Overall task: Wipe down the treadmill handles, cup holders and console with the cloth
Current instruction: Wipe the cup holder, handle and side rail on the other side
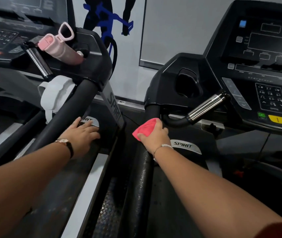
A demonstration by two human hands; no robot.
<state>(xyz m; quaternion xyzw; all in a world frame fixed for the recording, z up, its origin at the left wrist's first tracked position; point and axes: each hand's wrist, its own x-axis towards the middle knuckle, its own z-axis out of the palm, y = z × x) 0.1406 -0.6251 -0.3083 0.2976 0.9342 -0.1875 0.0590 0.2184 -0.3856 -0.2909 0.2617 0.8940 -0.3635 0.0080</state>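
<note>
Cloth (pixel 145 128) under right hand (pixel 155 137), handle (pixel 141 179) lengthwise toward console (pixel 267 98)

One head-worn wide-angle view, facing forward and down, set close above the gap between left black treadmill (pixel 100 66) and right black treadmill (pixel 167 74); edges bend.

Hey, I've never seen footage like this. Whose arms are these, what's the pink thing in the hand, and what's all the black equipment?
This is one view from a camera worn on a person's head, looking down at their own arms. Two black treadmills stand side by side. The right hand grips a pink cloth against the handrail of the right treadmill, near its cup holder and console. The left hand, fingers straight, reaches toward the neighbouring treadmill, which carries a pink bottle, sunglasses and a white towel.
</note>
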